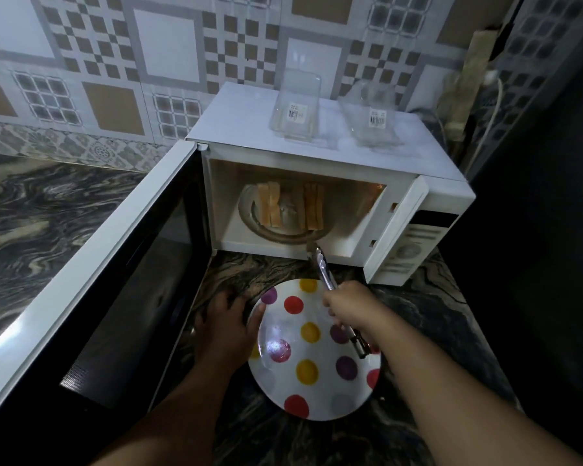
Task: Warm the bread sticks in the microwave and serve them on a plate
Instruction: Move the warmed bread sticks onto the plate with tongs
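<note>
2 groups of bread sticks remain in the open microwave; right hand grips tongs, left hand, unclosed, steadies the empty plate.

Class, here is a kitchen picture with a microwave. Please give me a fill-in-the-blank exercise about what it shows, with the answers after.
1. The microwave door stands ____.
2. The bread sticks lie inside the microwave on the ____ turntable.
3. The right hand holds metal ____ pointing at the bread sticks.
4. The left hand rests at the edge of the ____ plate.

Answers: open; glass; tongs; polka-dot
</note>
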